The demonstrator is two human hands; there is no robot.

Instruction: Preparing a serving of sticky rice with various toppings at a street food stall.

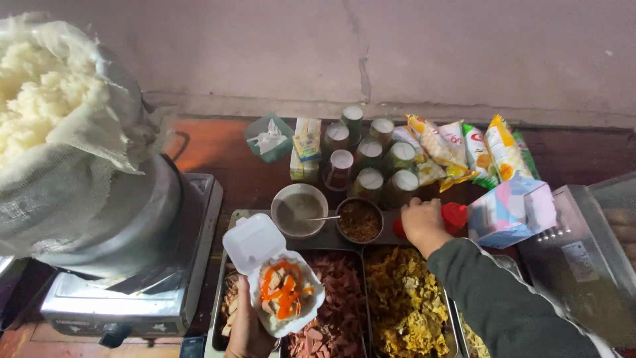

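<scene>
Your right hand (420, 223) is hemmed in: cups (368, 159) and snack packets (464, 156) crowd just behind it, a pastel carton (510, 212) stands close on its right, and two bowls (301, 209) sit to its left. The big cloth-lined pot (99, 199) walls off the left. You have open room only above the food trays (405, 301).

left hand (248, 328): holds foam box (278, 282) | right hand (421, 225): grips red bottle (454, 217)

A white foam box (275, 278) carries orange-red sauce streaks (285, 292), a red bottle (454, 217) sits at three o'clock of a brown-filled bowl (360, 221), beside yellow shreds (405, 301), pink meat strips (334, 298), and a reddish-brown surface (212, 149).
</scene>
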